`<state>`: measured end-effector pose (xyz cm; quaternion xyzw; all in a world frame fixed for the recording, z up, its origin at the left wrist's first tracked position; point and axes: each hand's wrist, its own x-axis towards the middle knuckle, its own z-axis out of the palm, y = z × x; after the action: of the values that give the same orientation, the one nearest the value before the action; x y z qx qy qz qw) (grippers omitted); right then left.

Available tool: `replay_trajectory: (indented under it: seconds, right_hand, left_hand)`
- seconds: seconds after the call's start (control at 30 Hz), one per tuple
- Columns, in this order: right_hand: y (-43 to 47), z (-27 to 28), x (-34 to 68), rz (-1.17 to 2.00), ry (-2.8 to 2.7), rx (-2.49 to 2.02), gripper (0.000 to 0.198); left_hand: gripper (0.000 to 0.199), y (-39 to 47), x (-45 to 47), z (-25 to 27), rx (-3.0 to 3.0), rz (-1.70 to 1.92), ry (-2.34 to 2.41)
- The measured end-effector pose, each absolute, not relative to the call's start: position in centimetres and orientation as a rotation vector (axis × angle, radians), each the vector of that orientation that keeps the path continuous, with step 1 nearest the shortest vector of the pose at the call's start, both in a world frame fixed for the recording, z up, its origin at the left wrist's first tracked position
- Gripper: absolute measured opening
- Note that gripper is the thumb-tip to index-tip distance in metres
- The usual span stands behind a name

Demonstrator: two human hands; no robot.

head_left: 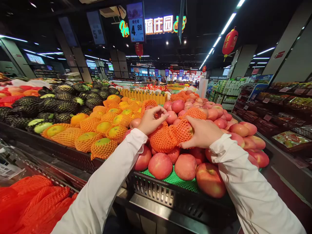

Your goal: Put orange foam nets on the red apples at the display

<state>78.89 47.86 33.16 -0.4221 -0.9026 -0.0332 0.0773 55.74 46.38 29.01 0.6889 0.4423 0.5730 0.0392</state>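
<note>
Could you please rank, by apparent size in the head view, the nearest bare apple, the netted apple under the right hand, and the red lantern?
1. nearest bare apple, though nearness inflates it
2. netted apple under the right hand
3. red lantern, far off, so unsure

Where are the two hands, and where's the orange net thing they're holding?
left hand [151, 121], head view, back of the hand.
right hand [203, 133], head view, back of the hand.
orange net sleeve [162, 139], head view, bulging middle.

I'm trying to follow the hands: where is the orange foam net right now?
Mid-frame in the head view, the orange foam net sits atop the red apples, gripped between left hand and right hand.
</note>
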Motion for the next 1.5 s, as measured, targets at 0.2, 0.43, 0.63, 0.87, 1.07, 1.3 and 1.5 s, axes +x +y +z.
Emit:
replay_trajectory:
  seconds: [0.2, 0.43, 0.63, 0.87, 1.07, 1.3, 1.5]
  right_hand:
    - [47.8, 32.4, 78.4, -0.157, -2.849, -1.397, 0.091]
    - [47.6, 31.9, 78.0, -0.136, -2.817, -1.49, 0.094]
    - [48.1, 32.7, 78.9, -0.032, -2.875, -1.378, 0.082]
    - [48.1, 33.3, 79.6, 0.068, -2.875, -1.361, 0.084]
    - [47.5, 32.3, 78.8, -0.179, -2.769, -1.54, 0.112]
    - [46.4, 33.0, 78.6, -0.264, -2.769, -1.39, 0.085]
    - [46.6, 33.2, 78.1, -0.332, -2.753, -1.449, 0.078]
  left_hand:
    - [0.033, 46.7, 55.6, 28.7, 2.163, 1.65, 1.397]
    - [0.034, 45.4, 56.1, 29.6, 2.318, 1.319, 1.161]
    - [0.033, 44.7, 56.3, 29.8, 2.464, 0.877, 1.005]
    - [0.019, 44.2, 56.4, 30.5, 2.394, 0.823, 0.932]
    - [0.021, 43.7, 55.6, 31.1, 2.36, 0.761, 0.896]
    - [0.027, 43.0, 55.0, 31.6, 2.294, 0.696, 0.907]
    - [0.025, 43.7, 55.3, 31.0, 2.289, 0.718, 0.925]
